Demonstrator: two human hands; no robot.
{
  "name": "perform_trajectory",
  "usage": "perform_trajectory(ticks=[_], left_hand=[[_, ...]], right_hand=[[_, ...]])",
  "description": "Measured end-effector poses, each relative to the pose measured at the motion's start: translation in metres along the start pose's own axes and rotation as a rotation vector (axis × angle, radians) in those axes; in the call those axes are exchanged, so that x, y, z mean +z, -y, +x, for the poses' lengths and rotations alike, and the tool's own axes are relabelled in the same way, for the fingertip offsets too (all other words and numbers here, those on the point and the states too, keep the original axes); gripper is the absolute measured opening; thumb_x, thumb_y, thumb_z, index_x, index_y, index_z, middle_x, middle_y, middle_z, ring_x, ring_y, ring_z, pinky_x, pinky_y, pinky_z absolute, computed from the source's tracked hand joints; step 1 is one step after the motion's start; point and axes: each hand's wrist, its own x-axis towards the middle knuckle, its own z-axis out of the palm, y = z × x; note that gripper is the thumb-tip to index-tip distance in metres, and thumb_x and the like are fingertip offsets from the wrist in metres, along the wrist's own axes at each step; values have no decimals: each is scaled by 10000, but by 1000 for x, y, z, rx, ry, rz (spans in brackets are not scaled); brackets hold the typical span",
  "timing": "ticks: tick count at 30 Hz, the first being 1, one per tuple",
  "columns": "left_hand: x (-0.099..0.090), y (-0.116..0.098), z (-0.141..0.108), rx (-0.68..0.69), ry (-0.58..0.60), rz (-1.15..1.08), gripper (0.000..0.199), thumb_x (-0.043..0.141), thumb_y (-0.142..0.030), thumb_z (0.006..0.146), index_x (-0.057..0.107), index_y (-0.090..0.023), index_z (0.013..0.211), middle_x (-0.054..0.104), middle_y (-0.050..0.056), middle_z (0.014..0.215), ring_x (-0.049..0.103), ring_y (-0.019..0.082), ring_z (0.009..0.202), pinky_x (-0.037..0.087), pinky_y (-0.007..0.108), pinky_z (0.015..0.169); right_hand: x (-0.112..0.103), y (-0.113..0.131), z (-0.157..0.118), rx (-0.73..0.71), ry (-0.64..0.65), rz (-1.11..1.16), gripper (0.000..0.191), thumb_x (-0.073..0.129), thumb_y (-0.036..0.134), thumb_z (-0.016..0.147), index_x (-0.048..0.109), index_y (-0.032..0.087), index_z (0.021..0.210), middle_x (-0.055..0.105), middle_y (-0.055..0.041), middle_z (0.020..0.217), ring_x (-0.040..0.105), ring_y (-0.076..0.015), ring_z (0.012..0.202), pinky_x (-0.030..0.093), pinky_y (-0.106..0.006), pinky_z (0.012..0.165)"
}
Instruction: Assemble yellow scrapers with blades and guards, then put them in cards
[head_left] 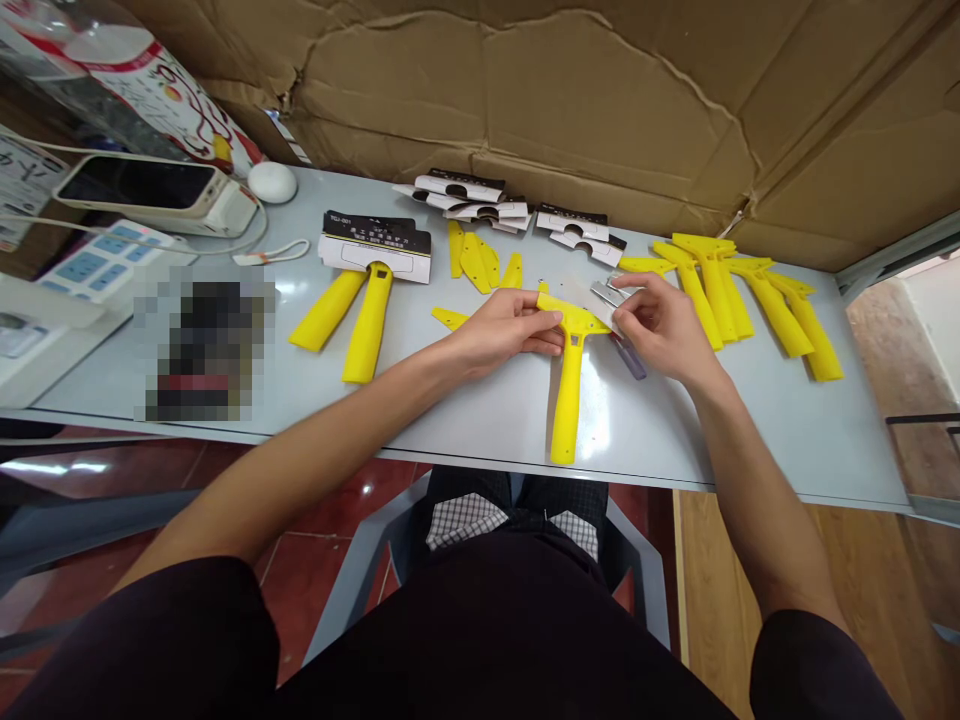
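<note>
My left hand (511, 325) is closed on one end of the wide head of a yellow T-shaped handle (568, 390). Its grip points toward me, above the table. Near the head's other end, my right hand (660, 325) pinches a small shiny metal piece (609, 292), whose exact kind I cannot make out. Below the right fingers lies a tool with a translucent purplish handle (628, 358), partly covered. Several flat yellow plates (478, 262) lie beyond my left hand, one partly hidden by it.
More yellow T-shaped handles (724, 290) lie at the right. Two handles (367, 330) sit at the left, with black-and-white card sleeves (379, 245). Folded sleeves (480, 200) lie at the back before a cardboard wall (525, 90). A phone (142, 185) and power strip (105, 260) occupy the left.
</note>
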Motion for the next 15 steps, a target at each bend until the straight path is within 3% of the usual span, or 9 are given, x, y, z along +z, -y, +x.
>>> perform_trajectory(ticks=[5,11,13,15], left_hand=[[1,0,-1,8,11,-6,117,684,-90,1001,786,-86,945,829,135,908,791,167,782,658,341,849],[1,-2,-2,25,17,3,90,709,-114,990,785,-101,944,827,127,897,795,175,794,654,345,856],[1,-1,-2,24,18,-1,82,714,-114,987,785,-103,948,828,126,895,793,174,792,654,342,849],[1,0,-2,29,32,-5,85,709,-117,991,789,-100,968,830,130,908,796,177,807,655,344,857]], right_hand=[[-4,8,-1,-42,42,51,237,638,369,996,822,231,1054,782,-69,992,645,-182,704,550,-360,664],[-19,19,-9,-122,142,362,419,810,569,892,843,309,1218,765,-99,1287,728,-285,1048,644,-475,840],[-20,20,-11,-132,165,433,505,867,589,826,831,332,1258,747,-102,1322,735,-301,1038,654,-507,820],[-18,18,-11,-139,131,441,466,885,559,824,839,337,1231,759,-95,1263,743,-286,966,655,-505,786]])
